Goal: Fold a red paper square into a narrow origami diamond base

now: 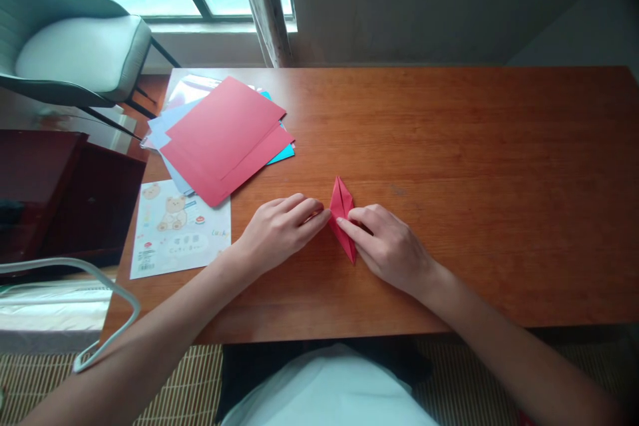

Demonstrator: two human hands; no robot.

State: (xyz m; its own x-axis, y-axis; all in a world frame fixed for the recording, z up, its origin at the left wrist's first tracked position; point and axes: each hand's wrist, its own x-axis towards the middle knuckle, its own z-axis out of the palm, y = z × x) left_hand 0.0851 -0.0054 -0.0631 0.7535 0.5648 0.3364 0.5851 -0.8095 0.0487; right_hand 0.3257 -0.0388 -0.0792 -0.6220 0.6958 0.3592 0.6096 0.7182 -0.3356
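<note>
A narrow diamond of folded red paper [341,197] lies on the wooden table, one point away from me and one towards me, with a crease line down its upper half. At its left corner, my left hand [280,229] is closed, thumb and fingertips pinched at the paper's edge. From the other side my right hand [388,242] grips the right edge, a fingertip pressed on the middle of the folds. These fingers cover part of the paper's right side.
Red sheets [224,136] lie over pale blue and bright blue paper at the table's back left. In front of them is a bear-printed sheet [182,233]. A white cable [117,289] loops by my left forearm. Beyond the table's left edge stands a chair [74,56].
</note>
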